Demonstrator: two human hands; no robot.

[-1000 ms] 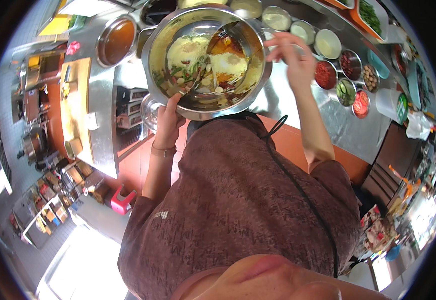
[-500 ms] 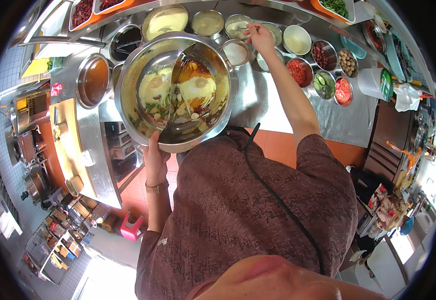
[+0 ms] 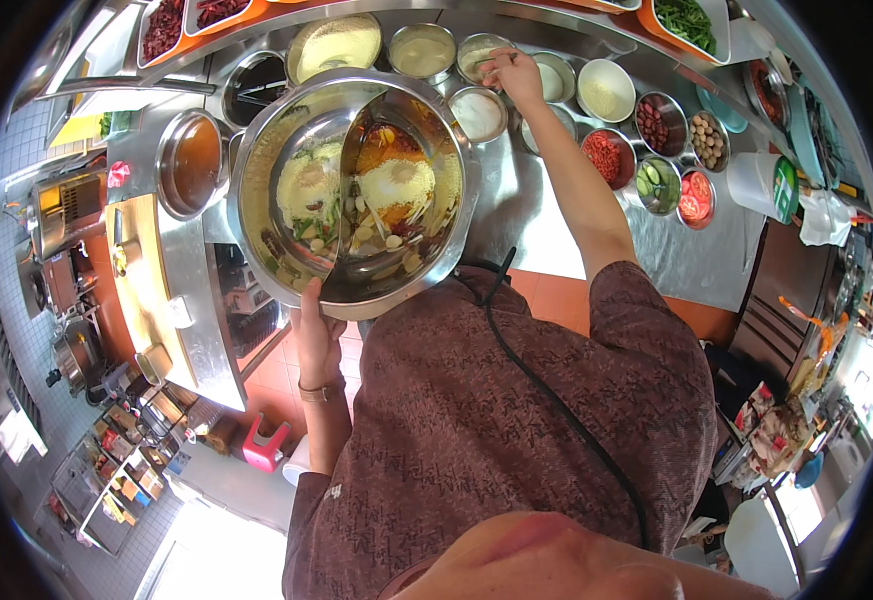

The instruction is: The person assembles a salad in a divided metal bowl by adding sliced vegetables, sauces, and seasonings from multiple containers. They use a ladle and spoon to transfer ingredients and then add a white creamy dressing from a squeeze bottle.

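A large steel pot, split by a curved divider, tilts toward me over the near edge of the counter. Pale powder lies in both halves, with green scallion pieces and garlic on the left, and orange-red seasoning, garlic and dried chilies on the right. My left hand grips the pot's near rim, thumb on top. Farther off, my right hand is closed at a small steel bowl of seasoning. It pinches what looks like a thin spoon handle, mostly hidden by the fingers. White granules fill a nearby bowl.
Around my right arm stand bowls of red berries, red dates, cucumber slices and tomato slices. A pan of brown liquid is left of the pot. Trays line a raised shelf along the back.
The view has shifted slightly. My right hand stays at the seasoning bowl, its fingers now lower and more closed. My left hand keeps its grip on the pot.
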